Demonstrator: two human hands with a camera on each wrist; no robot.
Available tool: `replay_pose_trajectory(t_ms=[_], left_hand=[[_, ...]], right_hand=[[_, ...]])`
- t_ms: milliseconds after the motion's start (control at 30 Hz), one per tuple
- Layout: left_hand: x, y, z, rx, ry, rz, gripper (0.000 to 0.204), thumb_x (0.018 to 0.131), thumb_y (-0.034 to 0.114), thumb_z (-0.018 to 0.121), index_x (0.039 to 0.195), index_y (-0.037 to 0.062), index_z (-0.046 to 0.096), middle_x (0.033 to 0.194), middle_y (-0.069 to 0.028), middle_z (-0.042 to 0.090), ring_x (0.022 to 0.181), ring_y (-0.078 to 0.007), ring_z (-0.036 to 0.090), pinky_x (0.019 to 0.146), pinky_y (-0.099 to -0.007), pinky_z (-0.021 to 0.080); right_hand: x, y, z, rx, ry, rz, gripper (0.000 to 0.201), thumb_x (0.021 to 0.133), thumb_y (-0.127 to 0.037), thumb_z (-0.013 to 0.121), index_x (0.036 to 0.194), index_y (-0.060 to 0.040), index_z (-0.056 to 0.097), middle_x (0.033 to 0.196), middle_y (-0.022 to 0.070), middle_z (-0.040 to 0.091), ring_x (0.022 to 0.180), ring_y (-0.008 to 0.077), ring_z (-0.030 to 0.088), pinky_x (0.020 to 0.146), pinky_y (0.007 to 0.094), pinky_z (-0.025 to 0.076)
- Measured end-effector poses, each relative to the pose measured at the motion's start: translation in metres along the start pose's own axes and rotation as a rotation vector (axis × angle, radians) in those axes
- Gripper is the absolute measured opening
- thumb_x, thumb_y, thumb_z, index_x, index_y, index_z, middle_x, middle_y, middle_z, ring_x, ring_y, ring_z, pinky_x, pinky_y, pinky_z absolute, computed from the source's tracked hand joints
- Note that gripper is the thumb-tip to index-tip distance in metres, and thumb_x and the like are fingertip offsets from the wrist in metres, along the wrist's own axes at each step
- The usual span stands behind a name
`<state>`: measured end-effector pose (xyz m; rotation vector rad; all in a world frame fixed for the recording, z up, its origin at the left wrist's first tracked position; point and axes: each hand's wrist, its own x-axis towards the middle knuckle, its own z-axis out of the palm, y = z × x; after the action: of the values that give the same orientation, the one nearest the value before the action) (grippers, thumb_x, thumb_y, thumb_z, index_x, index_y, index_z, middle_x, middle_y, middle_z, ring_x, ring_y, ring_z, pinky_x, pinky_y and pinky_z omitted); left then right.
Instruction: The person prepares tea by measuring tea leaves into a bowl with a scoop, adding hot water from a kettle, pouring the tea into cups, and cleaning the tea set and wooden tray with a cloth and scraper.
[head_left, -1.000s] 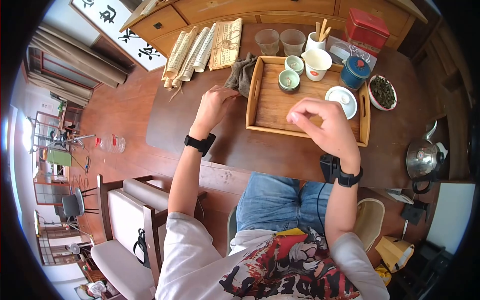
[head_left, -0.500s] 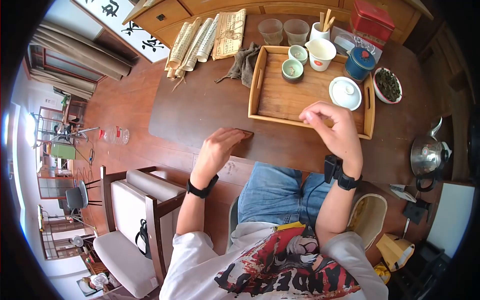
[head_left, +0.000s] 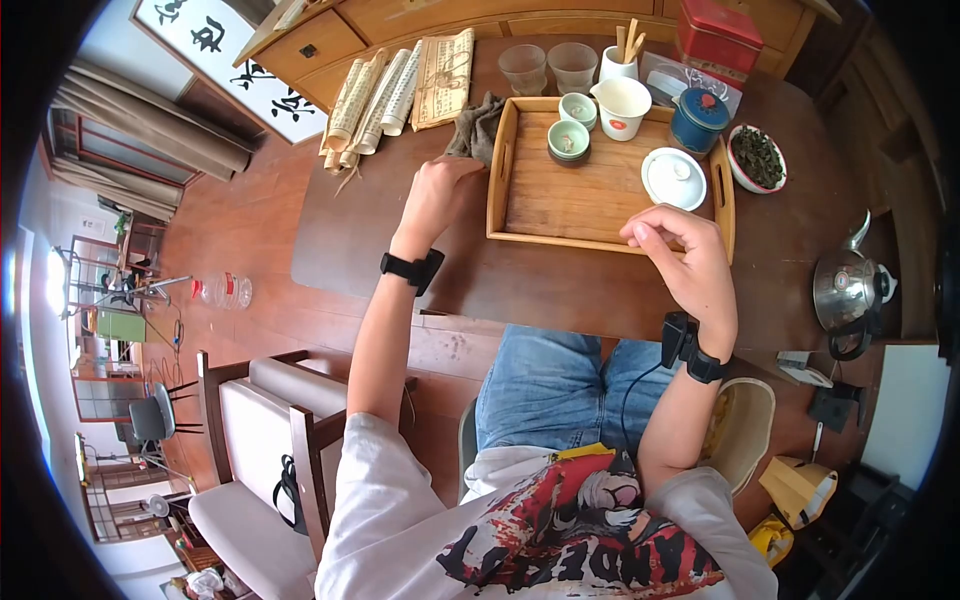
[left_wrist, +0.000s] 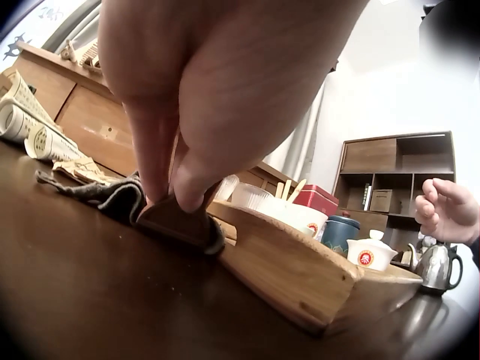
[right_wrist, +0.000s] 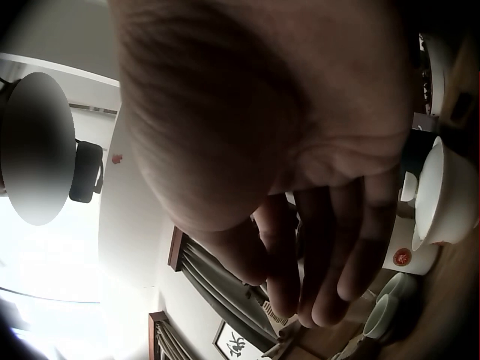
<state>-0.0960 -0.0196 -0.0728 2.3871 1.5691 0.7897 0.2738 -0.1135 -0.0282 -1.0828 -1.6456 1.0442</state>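
Note:
My left hand [head_left: 437,200] pinches a flat brown wooden piece [left_wrist: 174,223] between thumb and fingers. In the left wrist view its lower edge is down close over the table; the hand hides it in the head view. Just beyond lies a crumpled grey cloth [head_left: 474,132], against the left end of the wooden tray [head_left: 560,205]. Over the tray's front right corner hangs my right hand [head_left: 690,262], fingers loosely bent and holding nothing. Nearest to it on the tray is a white lidded bowl [head_left: 672,180]. Two small green cups [head_left: 569,141] and a white pitcher [head_left: 621,107] stand behind.
Rolled paper scrolls [head_left: 372,98] lie at the back left. Two glasses [head_left: 573,68], a holder with wooden tools [head_left: 619,68] and a red tin [head_left: 718,40] line the back. A blue tin [head_left: 699,122], bowl of leaves [head_left: 757,160] and steel kettle [head_left: 845,300] are at the right.
My left hand drew back from beside the cloth toward the table's front edge with the wooden piece, then returned to the cloth. The right hand stays raised near the tray's front right.

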Motion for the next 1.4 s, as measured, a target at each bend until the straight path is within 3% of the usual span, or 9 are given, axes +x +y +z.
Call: replay_pose_trajectory(t_ms=[233,533,667,767,833,1000,1100,1233,1400], left_hand=[[-0.043,0.008,-0.001,-0.054,-0.012,-0.006,0.023,0.096,-0.002,0.074,0.117,0.0015,0.083,0.115,-0.0190,0.082,0.109,-0.0388,0.077,0.094,-0.0435,0.062],[-0.152,0.084,-0.032,-0.072,-0.063,-0.052,0.037,0.087,-0.013,0.070,0.119,0.0002,0.082,0.124,-0.0179,0.081,0.121,-0.0360,0.076,0.098,-0.0442,0.063],[-0.136,0.056,-0.049,-0.094,-0.069,-0.074,0.028,0.094,-0.011,0.073,0.118,0.0003,0.083,0.118,-0.0167,0.083,0.111,-0.0341,0.080,0.095,-0.0404,0.064],[-0.100,0.019,-0.053,0.009,-0.017,-0.123,0.026,0.099,-0.001,0.068,0.118,0.0069,0.084,0.119,-0.0197,0.081,0.104,-0.0416,0.077,0.088,-0.0451,0.063],[-0.072,-0.009,-0.050,0.055,-0.005,-0.121,0.021,0.101,0.003,0.070,0.117,0.0059,0.084,0.118,-0.0199,0.081,0.101,-0.0424,0.077,0.086,-0.0458,0.063],[-0.011,-0.049,-0.034,0.035,0.003,-0.074,0.021,0.100,0.004,0.072,0.116,0.0057,0.085,0.114,-0.0201,0.081,0.101,-0.0424,0.077,0.088,-0.0464,0.063],[-0.007,-0.059,-0.028,0.038,0.023,-0.037,0.022,0.099,0.004,0.072,0.116,0.0066,0.085,0.114,-0.0197,0.081,0.102,-0.0419,0.077,0.089,-0.0463,0.063],[-0.027,-0.039,-0.038,0.067,-0.059,-0.023,0.024,0.099,0.002,0.072,0.118,0.0081,0.085,0.116,-0.0177,0.082,0.105,-0.0401,0.078,0.090,-0.0451,0.064],[-0.102,0.027,-0.054,-0.003,-0.136,-0.091,0.027,0.099,-0.003,0.068,0.117,0.0085,0.085,0.116,-0.0158,0.082,0.108,-0.0378,0.079,0.089,-0.0440,0.065]], right_hand=[[0.002,0.001,-0.002,-0.006,-0.013,-0.015,0.018,0.107,-0.011,0.071,0.105,0.0053,0.079,0.095,0.0113,0.081,0.085,0.0161,0.076,0.083,0.0316,0.061],[0.005,0.012,-0.004,-0.007,0.005,0.010,0.018,0.107,-0.012,0.072,0.105,0.0049,0.079,0.094,0.0110,0.081,0.085,0.0152,0.076,0.082,0.0316,0.060],[0.005,0.011,-0.001,-0.022,-0.019,0.002,0.019,0.107,-0.012,0.071,0.105,0.0051,0.079,0.094,0.0107,0.081,0.086,0.0151,0.076,0.082,0.0315,0.061],[0.000,0.008,-0.002,-0.028,-0.017,-0.005,0.019,0.108,-0.012,0.071,0.105,0.0054,0.078,0.095,0.0106,0.082,0.086,0.0153,0.076,0.083,0.0314,0.061],[-0.001,0.005,-0.005,-0.026,0.004,-0.017,0.019,0.108,-0.012,0.070,0.105,0.0053,0.078,0.096,0.0106,0.082,0.086,0.0154,0.076,0.083,0.0313,0.061],[-0.010,0.001,-0.012,-0.043,0.027,0.023,0.019,0.108,-0.013,0.071,0.106,0.0046,0.078,0.099,0.0106,0.081,0.089,0.0158,0.076,0.084,0.0316,0.061],[-0.013,0.002,-0.018,-0.060,0.038,0.046,0.019,0.108,-0.013,0.071,0.107,0.0043,0.078,0.100,0.0105,0.081,0.090,0.0162,0.076,0.085,0.0319,0.060],[-0.011,0.005,-0.019,-0.077,0.050,0.067,0.018,0.108,-0.013,0.071,0.107,0.0041,0.078,0.100,0.0099,0.081,0.090,0.0161,0.076,0.084,0.0319,0.060],[-0.003,0.012,-0.014,-0.041,0.026,0.060,0.018,0.108,-0.012,0.071,0.108,0.0042,0.078,0.099,0.0096,0.081,0.089,0.0154,0.076,0.084,0.0315,0.061]])
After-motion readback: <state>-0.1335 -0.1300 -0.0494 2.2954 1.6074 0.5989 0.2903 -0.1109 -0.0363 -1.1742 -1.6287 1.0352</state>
